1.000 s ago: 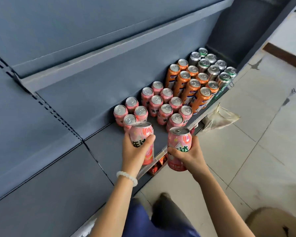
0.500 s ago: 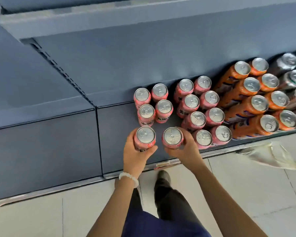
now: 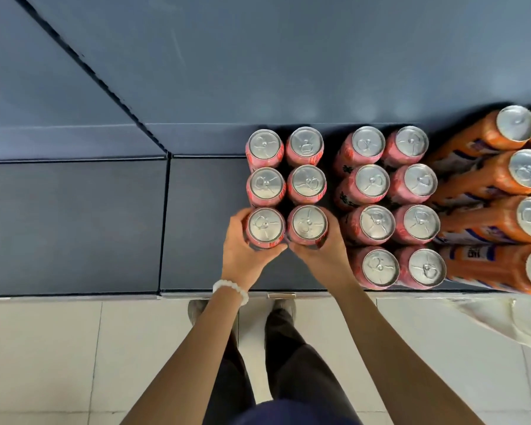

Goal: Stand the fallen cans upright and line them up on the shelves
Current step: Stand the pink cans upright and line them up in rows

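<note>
2 pink cans stand upright at the front of a 2-wide block on the shelf [image 3: 74,228]. The left hand [image 3: 245,250] grasps the left can [image 3: 265,226]; the right hand [image 3: 325,251] grasps the right can [image 3: 309,223]. More pink cans [image 3: 377,224] and orange cans [image 3: 503,176] stand further right.

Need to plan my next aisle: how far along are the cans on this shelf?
Done: pink cans and orange cans stand upright in rows. In hand: left hand and right hand each grip a pink can, forming the third row. Left: that block's fourth row; no fallen cans visible.
</note>
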